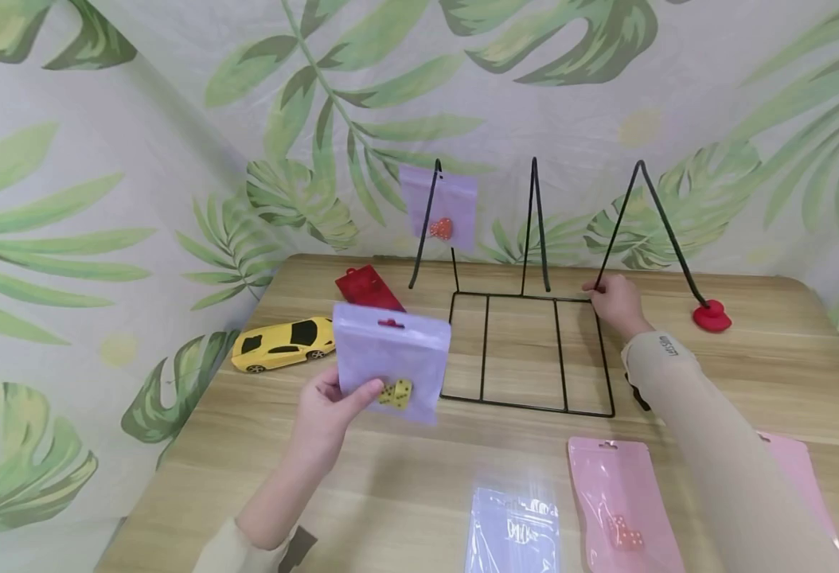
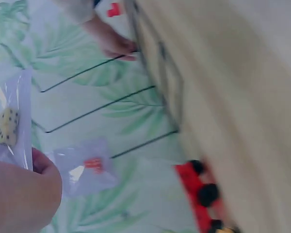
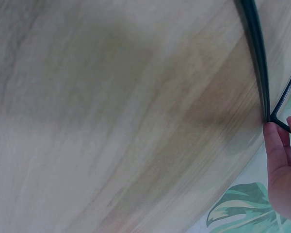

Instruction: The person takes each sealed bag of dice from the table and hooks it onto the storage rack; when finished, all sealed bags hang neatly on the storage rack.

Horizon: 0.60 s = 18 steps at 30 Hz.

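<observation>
A small lilac pouch (image 1: pixel 365 346) with yellow dice (image 1: pixel 396 393) in it is held up over the table, just left of the front part of a black wire rack. The left hand (image 1: pixel 329 410) pinches it low on its left side, the thumb lying across the front; the slot near the pouch's top is uncovered. The right hand (image 1: pixel 618 302) is nearly closed, fingertips and thumb pinching the wire at the far right corner of the rack (image 1: pixel 559 355).

Three bent prongs rise from the rack's back. On the leftmost hangs another lilac pouch (image 1: pixel 458 199) with orange-red dice (image 1: pixel 442 229).

The table (image 1: pixel 405 485) has a light wood-grain top with streaks running across it and rounded far corners. To the rack's left sit a red item (image 1: pixel 369 288), partly hidden by the held pouch, and a yellow toy car (image 1: pixel 285 344). A small red object (image 1: pixel 712 316) lies to the right. Near the front edge are a shiny pale-blue packet (image 1: pixel 513 529), a pink pouch with dice (image 1: pixel 613 485) and a second pink pouch (image 1: pixel 795 465) partly behind the right sleeve (image 1: pixel 706 430).

Whitish cloth (image 1: pixel 176 48) printed with green leaves, softly creased, encloses the table's back and left.
</observation>
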Motion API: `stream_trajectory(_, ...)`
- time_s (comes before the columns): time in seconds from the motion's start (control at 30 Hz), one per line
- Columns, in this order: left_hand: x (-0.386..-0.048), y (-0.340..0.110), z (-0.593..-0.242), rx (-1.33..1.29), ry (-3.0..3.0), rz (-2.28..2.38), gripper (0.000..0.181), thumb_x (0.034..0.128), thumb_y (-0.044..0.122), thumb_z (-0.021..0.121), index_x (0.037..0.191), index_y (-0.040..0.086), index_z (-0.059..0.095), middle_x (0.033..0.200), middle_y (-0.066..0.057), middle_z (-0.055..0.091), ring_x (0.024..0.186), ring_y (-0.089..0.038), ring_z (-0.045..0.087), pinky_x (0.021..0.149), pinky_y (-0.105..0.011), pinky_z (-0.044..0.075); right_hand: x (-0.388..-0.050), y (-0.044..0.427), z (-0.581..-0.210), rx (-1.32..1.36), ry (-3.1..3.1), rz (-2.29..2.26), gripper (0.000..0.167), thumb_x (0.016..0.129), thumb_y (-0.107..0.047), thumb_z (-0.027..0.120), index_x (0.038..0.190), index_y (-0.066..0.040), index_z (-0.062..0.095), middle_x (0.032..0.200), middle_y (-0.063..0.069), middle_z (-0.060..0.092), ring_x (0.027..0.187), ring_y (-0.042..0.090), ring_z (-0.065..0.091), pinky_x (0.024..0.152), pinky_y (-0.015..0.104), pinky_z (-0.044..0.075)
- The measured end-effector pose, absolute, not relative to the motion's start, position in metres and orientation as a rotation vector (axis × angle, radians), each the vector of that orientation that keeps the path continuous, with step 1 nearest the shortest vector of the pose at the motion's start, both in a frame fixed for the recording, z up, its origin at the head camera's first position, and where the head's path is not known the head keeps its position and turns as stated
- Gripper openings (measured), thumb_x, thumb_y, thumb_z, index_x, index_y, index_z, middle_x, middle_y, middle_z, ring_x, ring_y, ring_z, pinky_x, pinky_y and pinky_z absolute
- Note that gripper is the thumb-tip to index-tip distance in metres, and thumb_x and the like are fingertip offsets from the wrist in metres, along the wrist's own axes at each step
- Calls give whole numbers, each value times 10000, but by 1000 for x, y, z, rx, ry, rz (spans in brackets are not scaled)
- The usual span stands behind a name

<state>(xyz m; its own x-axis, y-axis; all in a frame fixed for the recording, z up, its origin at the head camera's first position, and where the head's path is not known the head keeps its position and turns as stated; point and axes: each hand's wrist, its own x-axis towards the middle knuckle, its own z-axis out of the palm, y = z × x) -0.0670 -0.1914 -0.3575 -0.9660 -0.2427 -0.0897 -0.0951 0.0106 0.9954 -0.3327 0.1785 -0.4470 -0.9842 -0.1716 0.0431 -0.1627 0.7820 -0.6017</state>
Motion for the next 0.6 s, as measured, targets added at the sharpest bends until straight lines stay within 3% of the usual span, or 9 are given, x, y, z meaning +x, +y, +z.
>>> stream_trajectory(0.2,-85,-174,-346,274,-1959,-2240,213,875,-32,631,1056,80,650,903,125,748,901,-82,701,871,-240,558,-330,177,-444,-267,2957,-967,290,959,-25,462,1125,67,681,1147,302,667,946,405,630,689,346,466)
stream_trajectory(0.4,-99,-165,-351,258,-1896,-2283,204,872,-35,625,1052,58,649,862,118,744,864,-75,702,854,-227,557,-331,176,-445,-251,2956,-980,286,964,-27,461,1124,67,679,1151,305,664,1013,439,629,776,453,508)
stream_trajectory(0.6,-105,-164,-355,218,-1835,-2316,196,863,-5,668,974,156,677,871,104,748,858,-69,694,855,-223,548,-331,177,-446,-253,2963,-994,278,958,-17,469,1114,67,683,1142,308,666,1030,457,627,808,493,516)
